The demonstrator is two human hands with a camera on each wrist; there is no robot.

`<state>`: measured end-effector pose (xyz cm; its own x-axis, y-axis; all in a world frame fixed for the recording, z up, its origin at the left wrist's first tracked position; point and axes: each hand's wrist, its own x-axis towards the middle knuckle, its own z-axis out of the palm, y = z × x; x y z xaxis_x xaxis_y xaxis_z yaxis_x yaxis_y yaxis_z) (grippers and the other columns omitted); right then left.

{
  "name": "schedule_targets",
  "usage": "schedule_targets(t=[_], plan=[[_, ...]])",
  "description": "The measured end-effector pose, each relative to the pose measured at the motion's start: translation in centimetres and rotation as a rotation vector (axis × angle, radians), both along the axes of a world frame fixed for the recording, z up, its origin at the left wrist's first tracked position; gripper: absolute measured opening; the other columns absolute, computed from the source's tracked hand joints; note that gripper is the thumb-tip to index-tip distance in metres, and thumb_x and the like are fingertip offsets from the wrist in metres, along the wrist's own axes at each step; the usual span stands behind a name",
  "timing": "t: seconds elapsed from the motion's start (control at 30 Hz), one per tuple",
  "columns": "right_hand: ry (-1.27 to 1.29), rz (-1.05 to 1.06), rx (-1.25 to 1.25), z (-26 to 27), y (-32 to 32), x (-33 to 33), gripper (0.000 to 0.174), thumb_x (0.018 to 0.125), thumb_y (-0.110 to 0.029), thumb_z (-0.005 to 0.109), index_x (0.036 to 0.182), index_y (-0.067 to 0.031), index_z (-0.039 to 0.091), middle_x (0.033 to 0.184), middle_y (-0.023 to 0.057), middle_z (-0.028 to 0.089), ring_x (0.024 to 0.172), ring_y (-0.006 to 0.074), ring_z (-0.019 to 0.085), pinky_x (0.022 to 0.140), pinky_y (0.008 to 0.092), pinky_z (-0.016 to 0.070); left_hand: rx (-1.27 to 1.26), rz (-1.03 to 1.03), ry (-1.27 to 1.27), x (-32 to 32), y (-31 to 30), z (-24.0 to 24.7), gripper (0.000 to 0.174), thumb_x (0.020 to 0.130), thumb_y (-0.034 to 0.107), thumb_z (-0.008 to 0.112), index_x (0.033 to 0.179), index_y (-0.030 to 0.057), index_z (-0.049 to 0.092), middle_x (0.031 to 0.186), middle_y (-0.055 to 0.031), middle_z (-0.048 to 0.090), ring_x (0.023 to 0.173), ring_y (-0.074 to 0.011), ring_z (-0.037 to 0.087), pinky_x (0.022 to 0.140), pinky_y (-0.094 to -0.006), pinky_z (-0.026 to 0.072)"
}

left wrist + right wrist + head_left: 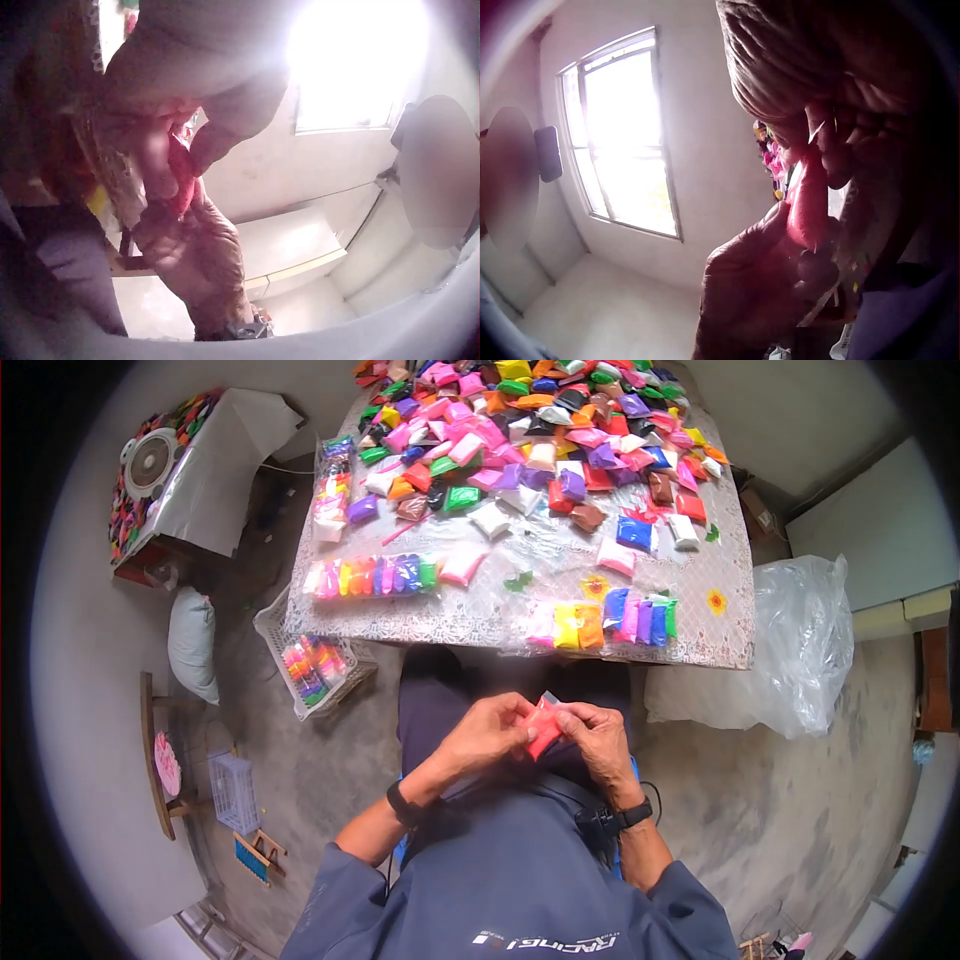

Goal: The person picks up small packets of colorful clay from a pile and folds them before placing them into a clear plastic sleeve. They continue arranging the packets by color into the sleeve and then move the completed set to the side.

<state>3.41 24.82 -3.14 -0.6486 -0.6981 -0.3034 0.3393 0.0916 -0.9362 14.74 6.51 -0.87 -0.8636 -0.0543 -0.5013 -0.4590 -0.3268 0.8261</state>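
Over the lap, just off the table's front edge, both hands hold one small red plastic packet [543, 730] with a clear top edge. My left hand [488, 733] pinches its left side between thumb and fingers. The right hand [598, 742] pinches the upper right corner. In the left wrist view the red packet [182, 176] shows plump between the two hands, partly covered by fingers. In the right wrist view the packet [808, 206] hangs between the left hand [754, 281] below and the right hand [776, 67] above.
The table [470, 618] bears a big heap of coloured packets [520, 435]. Near its front edge lie a clear bag of packets in a row [375, 575] and another group of packets [605, 620]. A white basket [345, 688] stands at left, a clear plastic sheet [790, 650] at right.
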Motion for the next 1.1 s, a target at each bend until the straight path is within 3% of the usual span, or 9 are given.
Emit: schedule_targets(t=[0.1,0.2,0.27,0.33,0.5,0.57,0.73,0.97,1.1], plan=[[0.069,-0.064,-0.018,0.8,0.5,-1.3,0.025,0.1,-0.019,0.067,0.109,0.0024,0.075,0.083,-0.0009,0.07,0.072,0.0053,0.058,0.066,0.0224,0.0475,-0.155,0.011,0.107,-1.7,-0.9,0.8,0.03,0.094,0.012,0.072,0.118,-0.0016,0.06,0.091,-0.0047,0.068,0.082,-0.0095,0.064,0.073,-0.0253,0.0523],[0.118,-0.201,0.041,1.8,1.1,-3.1,0.026,0.1,-0.021,0.067,0.107,0.0038,0.075,0.085,0.0066,0.073,0.068,0.0077,0.058,0.065,0.0229,0.0478,-0.326,0.132,0.178,-4.1,-1.4,3.0,0.042,0.089,0.011,0.071,0.128,0.001,0.06,0.099,-0.0071,0.072,0.081,-0.0112,0.066,0.069,-0.03,0.0559],[0.112,-0.237,0.045,2.3,1.8,-4.5,0.022,0.099,-0.016,0.068,0.107,0.0028,0.075,0.085,0.0041,0.073,0.07,0.007,0.059,0.066,0.0222,0.0479,-0.646,0.144,0.219,-6.1,-1.8,3.1,0.053,0.084,0.015,0.073,0.135,0.0095,0.059,0.089,-0.0169,0.071,0.073,-0.0234,0.069,0.07,-0.0372,0.0556],[0.167,-0.286,0.039,2.6,2.4,-5.8,0.021,0.098,-0.015,0.068,0.107,0.0026,0.075,0.085,0.0043,0.073,0.07,0.0071,0.059,0.065,0.0222,0.048,-0.769,0.1,0.304,-8.4,-2.4,4.3,0.058,0.091,0.007,0.072,0.146,0.0094,0.051,0.077,-0.002,0.066,0.065,-0.006,0.058,0.056,-0.0238,0.0456],[0.26,-0.35,0.097,3.7,3.1,-9.3,0.019,0.096,-0.012,0.069,0.107,0.0022,0.075,0.085,0.0022,0.072,0.071,0.0054,0.059,0.064,0.0214,0.047,-0.868,0.14,0.37,-13.3,-3.1,3.3,0.052,0.09,0.009,0.072,0.14,0.0126,0.061,0.073,-0.0025,0.068,0.062,-0.0055,0.057,0.057,-0.0257,0.0458],[0.316,-0.358,0.115,3.9,3.0,-10.6,0.018,0.096,-0.011,0.069,0.107,0.0021,0.075,0.084,0.0017,0.071,0.071,0.0055,0.059,0.064,0.0215,0.047,-1.071,0.085,0.364,-14.6,-3.1,2.7,0.045,0.089,0.011,0.073,0.133,0.011,0.066,0.076,-0.0071,0.072,0.062,-0.0089,0.062,0.059,-0.0286,0.0493],[0.469,-0.338,0.075,4.5,2.1,-13.0,0.016,0.096,-0.008,0.069,0.105,0.0034,0.075,0.083,0.0015,0.068,0.073,0.0071,0.06,0.065,0.0225,0.0476,-1.008,0.166,0.346,-17.1,-4.4,0.9,0.035,0.088,0.013,0.072,0.123,0.0073,0.07,0.08,-0.0105,0.076,0.069,-0.0131,0.069,0.065,-0.0296,0.054],[0.49,-0.32,0.073,3.2,1.7,-14.0,0.019,0.097,-0.009,0.068,0.108,0.0043,0.074,0.086,0.0059,0.072,0.07,0.0072,0.058,0.063,0.0219,0.0477,-1.177,0.141,0.339,-18.9,-6.0,0.6,0.032,0.09,0.016,0.072,0.12,0.0042,0.069,0.084,-0.0109,0.077,0.074,-0.013,0.071,0.066,-0.0287,0.0542],[0.338,-0.327,0.083,3.8,1.4,-14.9,0.019,0.096,-0.009,0.069,0.108,0.0041,0.074,0.085,0.0041,0.072,0.073,0.0069,0.059,0.065,0.0226,0.0483,-0.92,0.158,0.369,-18.3,-5.1,1.3,0.036,0.091,0.011,0.073,0.125,0.0037,0.067,0.084,-0.0097,0.075,0.074,-0.0112,0.069,0.067,-0.0279,0.0541]])
